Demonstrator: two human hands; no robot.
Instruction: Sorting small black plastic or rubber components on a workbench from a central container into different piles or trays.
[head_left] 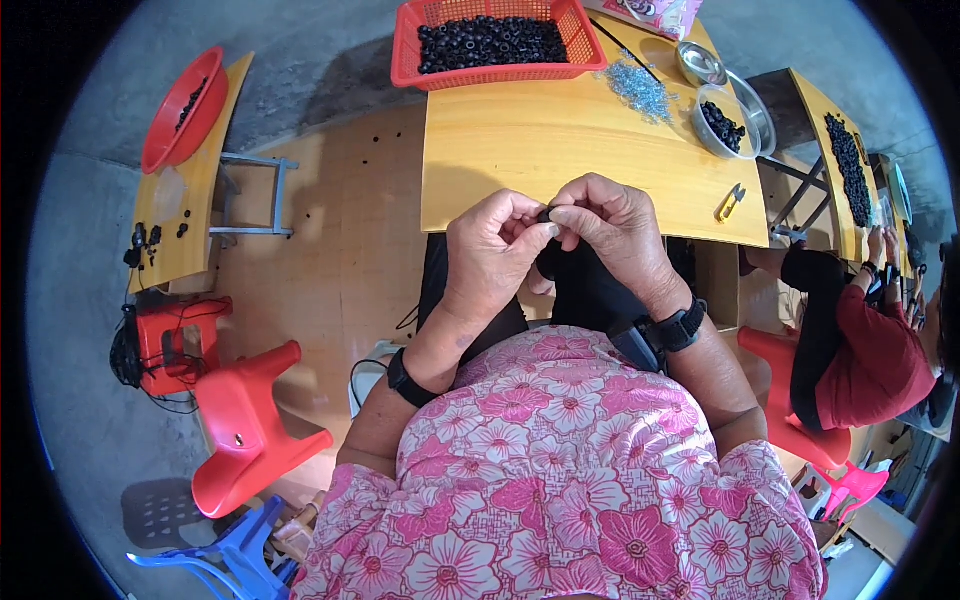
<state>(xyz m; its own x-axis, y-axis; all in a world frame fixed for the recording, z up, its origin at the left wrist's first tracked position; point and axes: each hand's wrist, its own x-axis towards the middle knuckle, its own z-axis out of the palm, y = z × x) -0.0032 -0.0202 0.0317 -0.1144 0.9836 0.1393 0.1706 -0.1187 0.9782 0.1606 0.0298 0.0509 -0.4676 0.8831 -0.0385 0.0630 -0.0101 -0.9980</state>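
Observation:
Between the fingertips of both my hands is a small black part, mostly covered by the fingers, so its exact shape cannot be told. My left hand pinches it from one side. From the other side my right hand closes thumb and forefinger on it. Both hands are just off the front edge of the yellow wooden table, above my lap. On that table, a red perforated basket holds many small black ring-like parts. A clear bowl holds more black parts.
Small clear pieces lie heaped beside a metal bowl. Yellow-handled thread snips rest near the table's right corner. A red basin stands on a left side table. A red chair is at left; a person in red works at right.

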